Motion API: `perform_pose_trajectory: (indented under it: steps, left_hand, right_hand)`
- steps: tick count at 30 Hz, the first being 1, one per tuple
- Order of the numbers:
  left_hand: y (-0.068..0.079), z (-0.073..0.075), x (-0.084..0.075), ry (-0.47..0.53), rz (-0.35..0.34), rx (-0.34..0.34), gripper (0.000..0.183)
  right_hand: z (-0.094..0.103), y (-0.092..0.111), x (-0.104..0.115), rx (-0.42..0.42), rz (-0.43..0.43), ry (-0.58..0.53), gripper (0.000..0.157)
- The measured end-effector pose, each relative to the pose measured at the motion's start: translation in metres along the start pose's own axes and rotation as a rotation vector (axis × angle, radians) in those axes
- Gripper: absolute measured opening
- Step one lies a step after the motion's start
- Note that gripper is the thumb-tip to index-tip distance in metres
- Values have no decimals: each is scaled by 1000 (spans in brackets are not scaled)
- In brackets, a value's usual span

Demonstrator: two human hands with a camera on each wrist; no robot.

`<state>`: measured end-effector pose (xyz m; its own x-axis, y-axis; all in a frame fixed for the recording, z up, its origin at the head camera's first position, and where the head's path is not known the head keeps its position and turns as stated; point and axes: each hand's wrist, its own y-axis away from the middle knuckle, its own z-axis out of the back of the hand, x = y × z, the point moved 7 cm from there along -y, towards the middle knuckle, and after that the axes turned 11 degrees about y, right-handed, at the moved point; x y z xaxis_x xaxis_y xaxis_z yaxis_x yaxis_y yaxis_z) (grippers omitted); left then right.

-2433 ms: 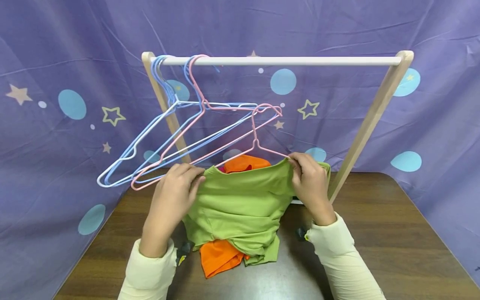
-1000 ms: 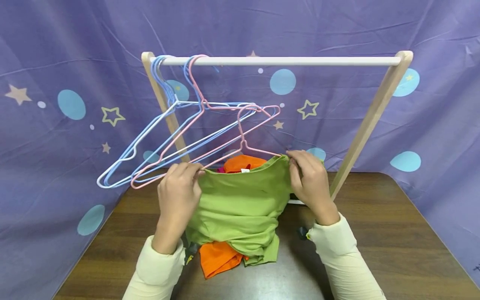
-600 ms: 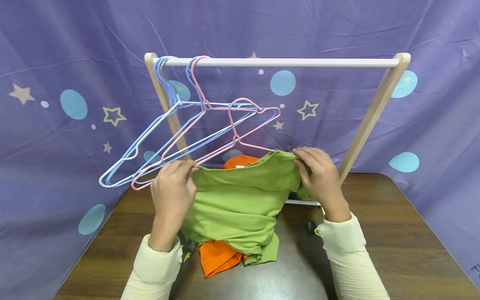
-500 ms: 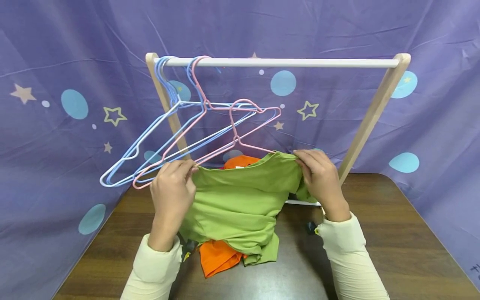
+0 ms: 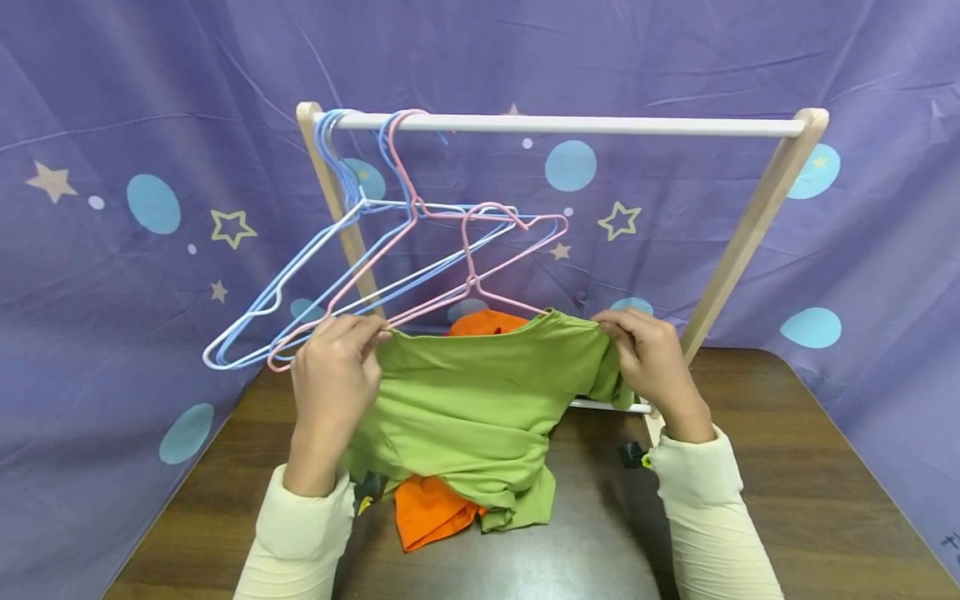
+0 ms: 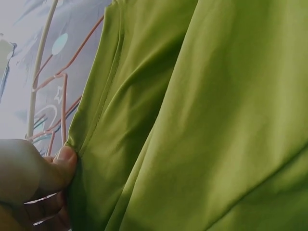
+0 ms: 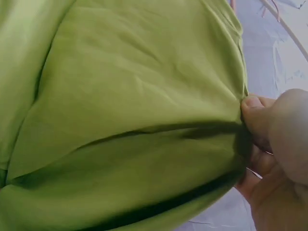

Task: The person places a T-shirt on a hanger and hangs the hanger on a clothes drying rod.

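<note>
A green T-shirt (image 5: 465, 392) is stretched between my two hands, its lower part bunched on the table. My left hand (image 5: 335, 367) pinches it at the left end of the neckline; in the left wrist view the thumb (image 6: 65, 161) presses on the stitched edge. With thumb and fingers, my right hand (image 5: 654, 354) pinches the top of the right shoulder, and a sleeve hangs below. A pink hanger (image 5: 472, 279) rises out of the neck opening, its hook upward; its right arm runs into the shirt. Its left arm reaches toward my left hand, and its lower part is hidden by cloth.
A rack with a white rail (image 5: 600, 125) and wooden posts (image 5: 753, 225) stands behind. Blue, white and pink hangers (image 5: 300, 267) hang at its left end, overlapping the left hand's area. Orange cloth (image 5: 431, 510) lies under the shirt on the brown table (image 5: 780, 467).
The pink hanger has shifted left. My right hand has moved right along the shoulder, drawing out the shirt and baring more of its sleeve. My left hand has moved slightly left, still pinching the shirt.
</note>
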<state>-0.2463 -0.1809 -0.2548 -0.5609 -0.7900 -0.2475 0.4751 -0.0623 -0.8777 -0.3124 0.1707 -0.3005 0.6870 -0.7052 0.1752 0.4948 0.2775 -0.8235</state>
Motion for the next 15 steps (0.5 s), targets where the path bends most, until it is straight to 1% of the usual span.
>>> perform_pose_trajectory:
  steps: [3,5,11,13,15]
  left_hand:
    - [-1,2,2,6,-3,4,9]
    - [-1,4,3,11,-3,6,10]
    - [-1,7,5,20,-4,22,11]
    - [-1,6,4,14,-8,27,12]
    - [-1,5,3,7,-13,28,11]
  right_hand:
    - [0,1,-4,49,-42,-36,14]
    - [-1,2,-8,92,-88,-63,14]
    - [-4,7,-16,262,-240,-128,15]
    - [-4,7,-16,298,-266,-133,16]
    - [-4,7,-16,293,-254,-121,15]
